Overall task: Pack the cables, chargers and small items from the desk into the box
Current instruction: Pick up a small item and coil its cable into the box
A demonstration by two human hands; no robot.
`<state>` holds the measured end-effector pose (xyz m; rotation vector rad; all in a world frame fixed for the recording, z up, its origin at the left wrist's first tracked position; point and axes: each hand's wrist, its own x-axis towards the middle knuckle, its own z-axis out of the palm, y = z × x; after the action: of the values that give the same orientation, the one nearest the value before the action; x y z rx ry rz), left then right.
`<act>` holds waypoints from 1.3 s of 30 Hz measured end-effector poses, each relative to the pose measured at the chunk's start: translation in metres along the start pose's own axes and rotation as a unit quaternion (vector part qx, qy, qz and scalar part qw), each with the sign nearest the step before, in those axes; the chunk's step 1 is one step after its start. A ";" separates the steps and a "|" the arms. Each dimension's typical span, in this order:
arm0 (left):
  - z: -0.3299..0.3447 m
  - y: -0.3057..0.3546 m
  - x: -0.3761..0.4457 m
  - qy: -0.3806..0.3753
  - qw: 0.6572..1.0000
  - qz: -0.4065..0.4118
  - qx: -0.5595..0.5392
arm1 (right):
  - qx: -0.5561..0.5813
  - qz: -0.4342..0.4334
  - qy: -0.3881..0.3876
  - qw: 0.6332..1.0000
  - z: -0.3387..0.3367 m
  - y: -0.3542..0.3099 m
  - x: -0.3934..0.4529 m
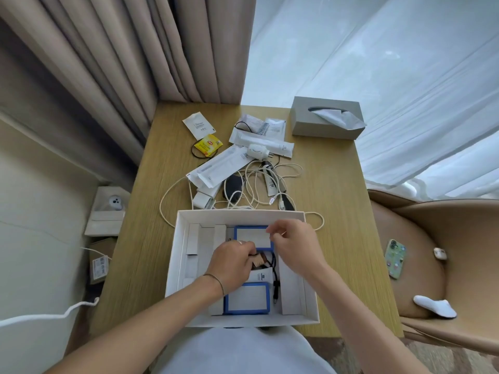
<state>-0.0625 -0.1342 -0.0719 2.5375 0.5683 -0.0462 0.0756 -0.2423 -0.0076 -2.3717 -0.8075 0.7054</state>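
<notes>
currently: box (176, 265) at 6 o'clock on desk (332, 184); cables (251, 184), charger (258, 151), packets (216, 168) heaped at 12. left hand (232, 265) curled on small brown item (258, 260) inside; right hand (294, 244) pinches something unclear. risk: cord (318, 220) over rim snags, dragging the heap. hidden: box contents under hands.

You have the open white box (178, 268) at the desk's near edge, holding two blue-framed cards (246, 299) and a black cable (275, 276), while cream cables (252, 184), a white charger (256, 151) and white packets (216, 168) lie tangled beyond it.
</notes>
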 end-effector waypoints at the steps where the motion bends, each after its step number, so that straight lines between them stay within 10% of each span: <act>1: -0.006 -0.001 -0.003 0.018 1.000 0.010 -0.009 | 0.012 -0.007 0.004 1.000 -0.003 -0.005 0.008; 13: -0.102 -0.050 0.015 0.209 0.971 -0.070 -0.088 | -0.104 -0.142 -0.112 0.978 0.023 -0.090 0.127; 28: -0.125 -0.118 0.005 0.207 0.941 -0.228 -0.142 | -0.456 -0.376 -0.209 0.779 0.118 -0.119 0.198; 39: -0.125 -0.127 0.014 0.194 0.943 -0.230 -0.145 | -0.524 -0.433 -0.168 0.714 0.122 -0.106 0.201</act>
<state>-0.1116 0.0329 -0.0296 2.0851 1.2189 0.3520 0.0962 0.0015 -0.0897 -2.1587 -2.8223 0.2272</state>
